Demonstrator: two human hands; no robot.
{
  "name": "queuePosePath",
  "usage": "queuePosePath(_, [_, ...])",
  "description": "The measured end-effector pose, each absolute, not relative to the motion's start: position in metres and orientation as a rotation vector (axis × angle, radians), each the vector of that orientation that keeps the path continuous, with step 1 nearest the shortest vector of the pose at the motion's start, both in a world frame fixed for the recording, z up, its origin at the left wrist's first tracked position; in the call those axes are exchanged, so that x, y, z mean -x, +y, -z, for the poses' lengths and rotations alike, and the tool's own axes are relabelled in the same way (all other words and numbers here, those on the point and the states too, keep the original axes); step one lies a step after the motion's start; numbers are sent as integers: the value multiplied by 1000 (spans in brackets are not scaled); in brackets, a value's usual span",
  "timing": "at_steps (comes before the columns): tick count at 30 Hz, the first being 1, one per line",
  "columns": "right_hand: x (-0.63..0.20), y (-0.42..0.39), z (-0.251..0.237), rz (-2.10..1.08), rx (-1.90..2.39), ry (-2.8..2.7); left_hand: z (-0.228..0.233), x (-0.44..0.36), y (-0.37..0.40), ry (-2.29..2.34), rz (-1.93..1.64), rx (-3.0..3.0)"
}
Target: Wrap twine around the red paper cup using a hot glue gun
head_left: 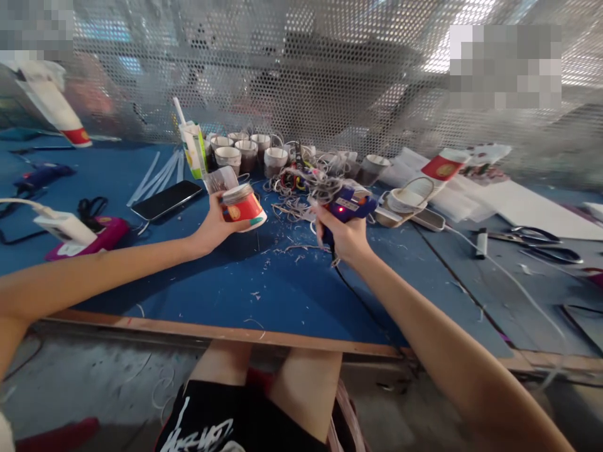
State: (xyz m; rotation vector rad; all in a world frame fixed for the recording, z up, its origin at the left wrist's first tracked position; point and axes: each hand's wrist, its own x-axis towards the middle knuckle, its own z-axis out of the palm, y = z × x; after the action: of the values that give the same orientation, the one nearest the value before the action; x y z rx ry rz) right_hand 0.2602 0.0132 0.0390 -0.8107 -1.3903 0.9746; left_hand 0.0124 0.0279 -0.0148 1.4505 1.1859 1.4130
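Holding a small paper cup and a blue glue gun above the blue tabletop.

The left hand has its fingers curled around the red-and-white cup, tipped on its side with the rim turned toward the right. The right hand is closed on the gun's grip, a red light glowing on its body and its black cord trailing toward the table edge. Behind them stand a cluster of cups, with a black phone to the left and scissors well off to the right.
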Motion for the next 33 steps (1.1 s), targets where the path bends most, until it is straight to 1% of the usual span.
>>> queuePosePath(4, [-258,2,-33,-964,901,-1507,12,-10,11,1079,-1351,-1255])
queuePosePath(12, [-260,-13,-37,-899,1131,-1665,4,-12,2,986,-1294,-1102])
queuePosePath(21, [-260,-14,-32,-845,1258,-1704,-3,-12,-4,852,-1160,-1245])
queuePosePath(33, [-261,-14,-30,-815,1298,-1738,-7,-11,-5,854,-1112,-1300])
